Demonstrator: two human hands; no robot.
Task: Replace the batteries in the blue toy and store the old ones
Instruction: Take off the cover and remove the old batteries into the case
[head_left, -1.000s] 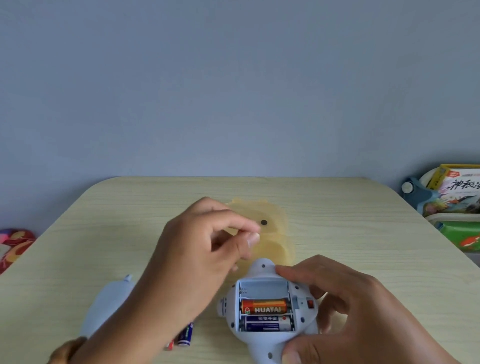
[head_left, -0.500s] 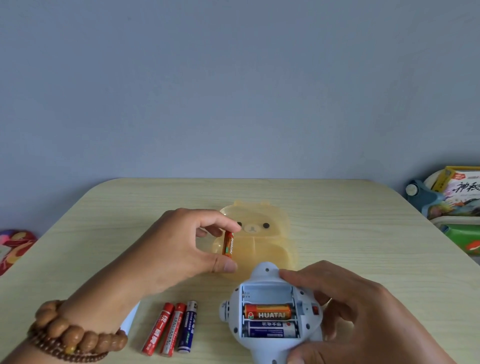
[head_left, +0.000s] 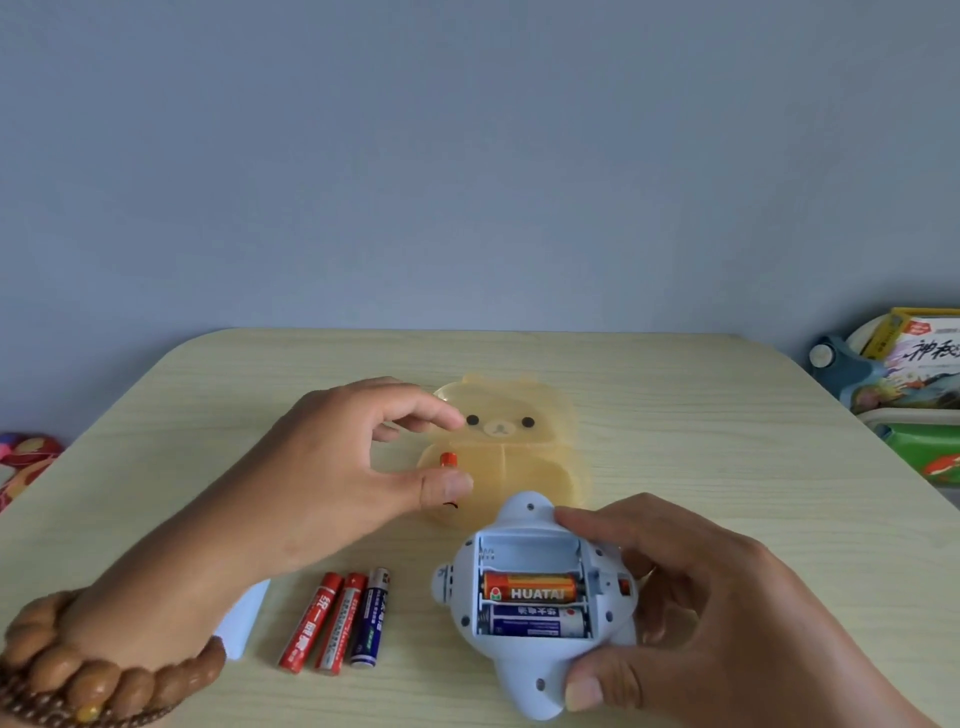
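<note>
Your left hand (head_left: 332, 467) hovers over the bear case (head_left: 519, 467), thumb and forefinger parted, holding nothing — the old battery (head_left: 448, 460) lies inside. Your right hand (head_left: 701, 613) grips the blue toy (head_left: 524, 686) on the counter (head_left: 675, 415) — keep it steady and pry the orange cell (head_left: 530, 587) up by one end.

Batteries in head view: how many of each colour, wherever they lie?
Red cylindrical batteries, on the table: 2
Dark blue battery beside them: 1
Orange batteries, one in the pale blue plastic toy, one in the translucent yellow bear-shaped case: 2
White-and-blue battery, in the toy: 1
Total: 6
</note>
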